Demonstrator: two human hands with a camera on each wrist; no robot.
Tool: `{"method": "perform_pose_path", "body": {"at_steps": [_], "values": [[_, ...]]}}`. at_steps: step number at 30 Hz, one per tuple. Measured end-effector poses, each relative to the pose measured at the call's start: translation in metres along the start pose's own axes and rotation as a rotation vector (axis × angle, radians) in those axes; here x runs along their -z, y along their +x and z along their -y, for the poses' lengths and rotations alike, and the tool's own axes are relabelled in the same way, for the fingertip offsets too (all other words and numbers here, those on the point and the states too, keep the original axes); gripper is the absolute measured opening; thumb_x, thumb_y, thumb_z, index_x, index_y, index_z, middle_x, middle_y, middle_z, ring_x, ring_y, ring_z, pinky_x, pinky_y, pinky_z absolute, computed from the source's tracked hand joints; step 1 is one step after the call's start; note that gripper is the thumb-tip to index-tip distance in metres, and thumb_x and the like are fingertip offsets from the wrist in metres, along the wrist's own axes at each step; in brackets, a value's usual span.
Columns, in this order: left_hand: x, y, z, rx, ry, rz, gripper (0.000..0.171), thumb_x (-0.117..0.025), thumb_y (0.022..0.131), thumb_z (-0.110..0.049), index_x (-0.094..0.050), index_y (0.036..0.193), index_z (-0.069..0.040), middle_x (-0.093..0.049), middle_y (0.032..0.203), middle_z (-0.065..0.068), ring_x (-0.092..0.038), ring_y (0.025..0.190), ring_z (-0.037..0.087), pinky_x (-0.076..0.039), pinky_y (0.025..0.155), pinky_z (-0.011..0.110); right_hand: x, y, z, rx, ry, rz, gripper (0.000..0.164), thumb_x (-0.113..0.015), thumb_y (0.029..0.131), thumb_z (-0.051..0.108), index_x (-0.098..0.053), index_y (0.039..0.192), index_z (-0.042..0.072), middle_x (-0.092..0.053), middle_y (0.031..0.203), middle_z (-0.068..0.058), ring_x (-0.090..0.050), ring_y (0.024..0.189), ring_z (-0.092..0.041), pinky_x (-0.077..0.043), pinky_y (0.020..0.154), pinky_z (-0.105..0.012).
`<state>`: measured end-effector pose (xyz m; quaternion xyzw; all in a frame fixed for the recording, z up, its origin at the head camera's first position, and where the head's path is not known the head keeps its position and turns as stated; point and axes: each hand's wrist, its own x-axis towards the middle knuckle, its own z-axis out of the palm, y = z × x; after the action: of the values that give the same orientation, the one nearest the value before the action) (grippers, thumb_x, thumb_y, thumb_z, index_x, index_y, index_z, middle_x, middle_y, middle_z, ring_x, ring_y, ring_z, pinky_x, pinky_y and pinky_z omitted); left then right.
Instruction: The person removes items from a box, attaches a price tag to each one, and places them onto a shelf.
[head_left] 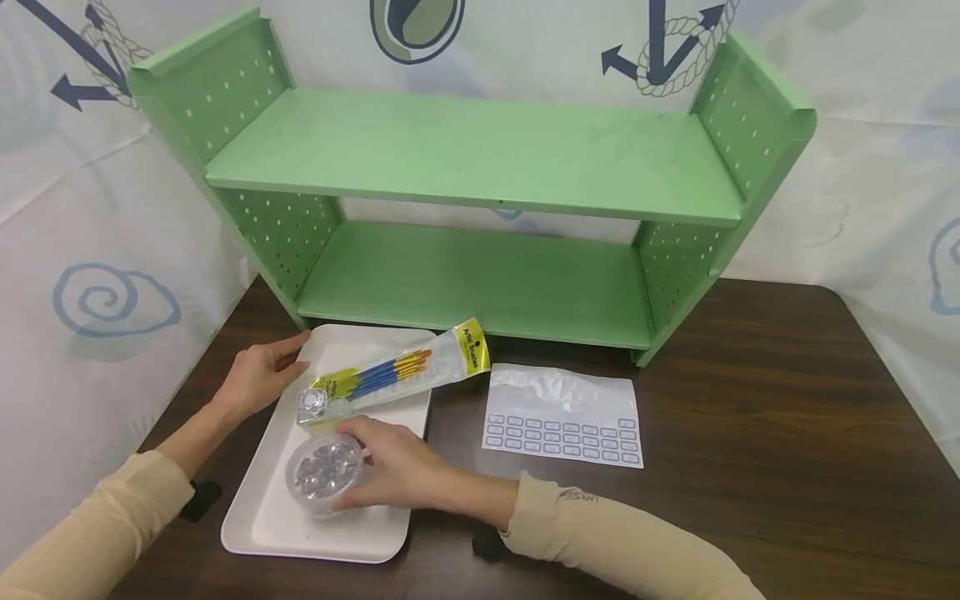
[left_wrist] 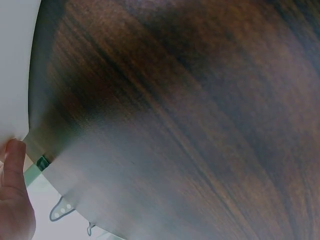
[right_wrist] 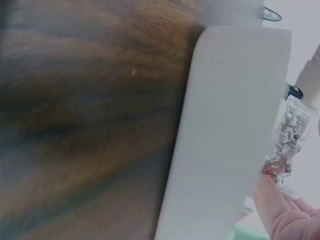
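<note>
My right hand (head_left: 397, 462) grips a round clear tub (head_left: 326, 471) full of small shiny pieces, over the lower half of a white tray (head_left: 345, 542). The right wrist view shows fingers around the tub (right_wrist: 290, 142) from below. My left hand (head_left: 258, 379) touches the tray's upper left edge, its fingers fairly straight. On the tray's upper part lies a clear and yellow packet of artist brushes (head_left: 405, 367) with blue handles, its right end past the rim. A small clear plastic item (head_left: 311, 402) with a round part lies between packet and tub.
A green two-tier shelf (head_left: 480, 150) with perforated sides stands at the back. Right of the tray, a white sheet with rows of blue-outlined labels (head_left: 562, 417) lies on the dark wooden table (head_left: 750, 467). Patterned white cloth (head_left: 862, 167) hangs behind.
</note>
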<state>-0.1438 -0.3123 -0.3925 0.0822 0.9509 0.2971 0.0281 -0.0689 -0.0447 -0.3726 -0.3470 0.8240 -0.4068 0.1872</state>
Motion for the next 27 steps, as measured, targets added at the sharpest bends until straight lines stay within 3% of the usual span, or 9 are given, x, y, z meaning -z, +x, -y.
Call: {"method": "perform_pose_path", "body": {"at_steps": [6, 13, 21, 27], "values": [[0.000, 0.000, 0.000, 0.002, 0.012, 0.006, 0.053, -0.063, 0.098, -0.001, -0.044, 0.145, 0.016, -0.048, 0.143, 0.040, -0.061, 0.120, 0.056, -0.059, 0.087, 0.051, 0.022, -0.018, -0.003, -0.022, 0.277, -0.036, 0.075, -0.090, 0.076, 0.002, -0.054, 0.142, 0.003, -0.062, 0.140, -0.013, -0.062, 0.129, -0.019, -0.052, 0.096, -0.011], [0.000, 0.001, -0.001, 0.013, 0.033, 0.004, 0.053, -0.063, 0.098, -0.001, -0.045, 0.145, 0.015, -0.048, 0.143, 0.040, -0.060, 0.121, 0.055, -0.059, 0.087, 0.051, 0.050, -0.045, -0.014, 0.050, 0.309, -0.074, 0.072, -0.086, 0.081, 0.001, -0.050, 0.142, -0.003, -0.063, 0.136, -0.020, -0.064, 0.128, -0.032, -0.055, 0.098, -0.019], [-0.002, 0.002, -0.002, 0.042, 0.038, 0.009, 0.054, -0.063, 0.098, -0.001, -0.044, 0.147, 0.014, -0.046, 0.145, 0.039, -0.058, 0.124, 0.056, -0.056, 0.091, 0.055, 0.075, -0.080, -0.041, -0.038, 0.362, -0.124, 0.071, -0.085, 0.081, 0.002, -0.049, 0.142, -0.004, -0.062, 0.136, -0.023, -0.062, 0.129, -0.037, -0.056, 0.102, -0.026], [-0.001, 0.002, -0.002, 0.051, 0.040, 0.014, 0.055, -0.064, 0.098, -0.001, -0.043, 0.147, 0.012, -0.046, 0.145, 0.039, -0.058, 0.124, 0.056, -0.057, 0.091, 0.054, 0.088, -0.111, -0.067, -0.071, 0.317, -0.179, 0.070, -0.086, 0.079, 0.003, -0.050, 0.139, -0.007, -0.061, 0.136, -0.027, -0.059, 0.130, -0.045, -0.057, 0.101, -0.028]]}}
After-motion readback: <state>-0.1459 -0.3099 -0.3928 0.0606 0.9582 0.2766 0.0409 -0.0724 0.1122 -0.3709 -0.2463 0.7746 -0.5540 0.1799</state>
